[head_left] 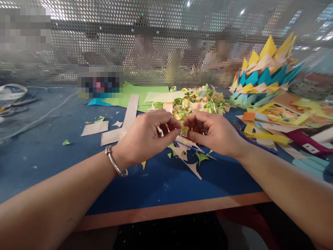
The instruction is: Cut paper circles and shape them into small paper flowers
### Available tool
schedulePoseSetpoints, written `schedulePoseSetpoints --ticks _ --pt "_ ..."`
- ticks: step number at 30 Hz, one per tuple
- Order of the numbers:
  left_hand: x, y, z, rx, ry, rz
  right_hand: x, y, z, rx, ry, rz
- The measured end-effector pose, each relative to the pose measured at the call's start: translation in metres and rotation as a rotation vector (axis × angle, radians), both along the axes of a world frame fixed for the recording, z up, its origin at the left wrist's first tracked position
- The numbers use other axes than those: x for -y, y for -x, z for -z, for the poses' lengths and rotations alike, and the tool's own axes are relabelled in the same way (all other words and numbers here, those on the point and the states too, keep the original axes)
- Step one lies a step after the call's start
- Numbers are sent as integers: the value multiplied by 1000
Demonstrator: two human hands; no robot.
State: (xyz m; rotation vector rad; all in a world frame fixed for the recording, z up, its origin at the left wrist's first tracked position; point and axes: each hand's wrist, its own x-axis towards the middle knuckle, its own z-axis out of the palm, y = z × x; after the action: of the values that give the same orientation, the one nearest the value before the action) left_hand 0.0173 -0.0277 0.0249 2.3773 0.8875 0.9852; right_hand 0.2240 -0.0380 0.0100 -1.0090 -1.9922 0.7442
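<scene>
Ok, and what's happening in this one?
A person holds a small yellow paper piece at the fingertips of the left hand and right hand, over a blue table. Pointed paper scraps lie beneath the hands. Beyond them is a heap of small, light-coloured paper pieces, with green sheets to its left. On the right stands a tiered construction of pointed paper, beside loose, colourful strips.

A blue tabletop (156, 187) spreads before you across mid-frame, its reddish-brown edge (177, 210) low down. Above, you face a perforated metal screen (163, 62), possibly a partition, with bright lights (242, 11) upper right.
</scene>
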Motion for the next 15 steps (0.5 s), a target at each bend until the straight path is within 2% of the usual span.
schedulePoseSetpoints --ticks 7,15 --pt "-2 -1 3 -21 19 13 0 2 0 11 12 14" --pt "-5 -3 10 71 184 62 1 1 0 20 14 20"
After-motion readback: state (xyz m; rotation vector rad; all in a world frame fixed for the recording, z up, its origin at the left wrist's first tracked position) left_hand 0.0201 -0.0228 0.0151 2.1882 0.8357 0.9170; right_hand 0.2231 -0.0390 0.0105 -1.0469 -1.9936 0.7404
